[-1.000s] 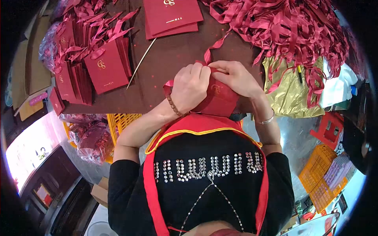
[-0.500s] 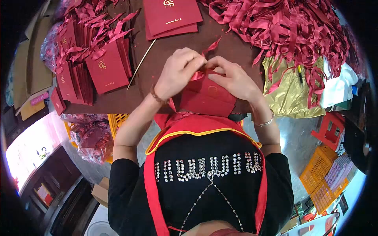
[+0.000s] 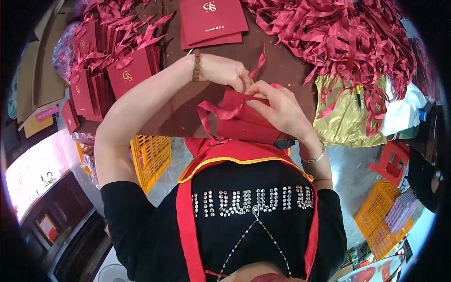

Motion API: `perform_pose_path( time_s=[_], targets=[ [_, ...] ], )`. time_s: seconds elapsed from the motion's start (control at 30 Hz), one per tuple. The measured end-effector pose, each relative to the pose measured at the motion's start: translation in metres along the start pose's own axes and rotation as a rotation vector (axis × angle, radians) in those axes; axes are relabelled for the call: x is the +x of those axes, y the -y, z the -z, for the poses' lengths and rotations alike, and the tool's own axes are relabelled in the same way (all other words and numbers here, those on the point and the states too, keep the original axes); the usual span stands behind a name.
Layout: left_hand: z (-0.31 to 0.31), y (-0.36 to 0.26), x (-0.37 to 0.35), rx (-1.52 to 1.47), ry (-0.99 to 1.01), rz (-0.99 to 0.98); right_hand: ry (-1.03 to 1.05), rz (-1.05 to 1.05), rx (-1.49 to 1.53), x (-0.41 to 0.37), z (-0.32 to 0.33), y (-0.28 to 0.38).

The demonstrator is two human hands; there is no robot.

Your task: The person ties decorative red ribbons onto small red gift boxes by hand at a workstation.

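Observation:
A dark red paper gift bag [image 3: 242,124] rests at the near edge of the brown-covered table, against the red apron. Over its top edge my left hand [image 3: 225,73] is closed in a pinch on a red ribbon [image 3: 218,111], one loop of which hangs down the bag's left side. A ribbon end sticks up beyond my fingers. My right hand [image 3: 282,105] is closed at the bag's top right, thumb and forefinger pressed on the ribbon and bag edge. The two sets of fingertips almost touch, and the exact spot they grip is partly hidden.
Finished-looking red bags with ribbons [image 3: 129,70] stand at the left. Flat red bags [image 3: 213,21] lie at the back. A big heap of red ribbons [image 3: 343,42] covers the right, above a gold sheet [image 3: 350,113]. Yellow crates [image 3: 152,157] sit below the table.
My left hand has swung up and over, its elbow moving out to the left, and a ribbon loop now hangs on the bag's left. My right hand stays near the bag's top.

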State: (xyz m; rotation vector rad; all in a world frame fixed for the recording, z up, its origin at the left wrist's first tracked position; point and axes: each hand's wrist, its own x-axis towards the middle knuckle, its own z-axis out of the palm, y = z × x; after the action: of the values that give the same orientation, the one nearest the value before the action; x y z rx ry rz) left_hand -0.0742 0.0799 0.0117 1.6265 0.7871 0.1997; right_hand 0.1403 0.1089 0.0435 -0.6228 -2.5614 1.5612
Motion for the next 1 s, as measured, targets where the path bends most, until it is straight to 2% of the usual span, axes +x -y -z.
perform_pose_path(
  time_s=[0.07,0.13,0.2,0.23,0.33,0.37,0.4,0.47,0.5,0.53,0.6,0.63,0.67,0.73,0.87,0.93,1.0],
  targets=[
    [-0.001,-0.010,0.002,-0.153,0.015,0.265,0.018,0.008,0.044,-0.001,0.001,-0.003],
    [-0.004,-0.005,0.004,-0.178,0.002,0.238,0.037,0.011,0.092,0.001,0.001,-0.008],
    [-0.009,-0.005,0.009,-0.118,-0.115,0.340,0.157,-0.050,0.237,0.004,0.002,-0.012],
    [-0.008,-0.006,0.010,-0.121,-0.116,0.339,0.160,-0.052,0.238,0.005,0.002,-0.010],
    [-0.002,-0.008,0.010,-0.079,-0.311,0.300,0.168,-0.012,0.156,0.008,0.002,-0.002],
    [0.004,-0.005,0.010,0.089,-0.302,0.274,0.138,-0.012,0.157,0.008,0.003,-0.003],
    [0.006,-0.004,0.008,0.087,-0.303,0.273,0.109,-0.013,0.159,0.008,0.003,-0.004],
    [0.010,-0.001,0.003,0.167,-0.593,0.237,0.110,-0.015,0.186,0.007,0.004,-0.007],
    [0.013,0.005,0.005,0.116,-0.681,0.249,0.108,-0.016,0.211,0.006,0.004,-0.008],
    [0.012,0.010,0.006,0.114,-0.679,0.248,0.106,-0.019,0.212,0.007,0.003,-0.009],
    [0.010,0.013,0.009,-0.046,-0.800,0.315,0.103,-0.002,0.175,0.010,0.002,-0.010],
    [0.006,0.018,0.011,0.070,-0.873,0.301,0.103,-0.003,0.173,0.011,0.003,-0.010],
    [0.004,0.021,0.013,0.068,-0.874,0.300,0.089,-0.016,0.158,0.013,0.003,-0.009],
    [0.001,0.024,0.017,0.043,-1.061,0.365,0.076,-0.026,0.145,0.015,0.002,-0.010],
    [0.004,0.031,0.020,0.052,-1.052,0.375,0.065,0.017,0.167,0.017,-0.002,-0.020],
    [-0.003,0.018,0.018,-0.325,-1.147,0.305,0.040,0.061,0.185,0.018,-0.001,-0.023],
    [-0.018,0.004,0.009,-0.438,-1.209,0.310,0.008,-0.029,0.133,0.019,0.002,-0.026]
  ],
)
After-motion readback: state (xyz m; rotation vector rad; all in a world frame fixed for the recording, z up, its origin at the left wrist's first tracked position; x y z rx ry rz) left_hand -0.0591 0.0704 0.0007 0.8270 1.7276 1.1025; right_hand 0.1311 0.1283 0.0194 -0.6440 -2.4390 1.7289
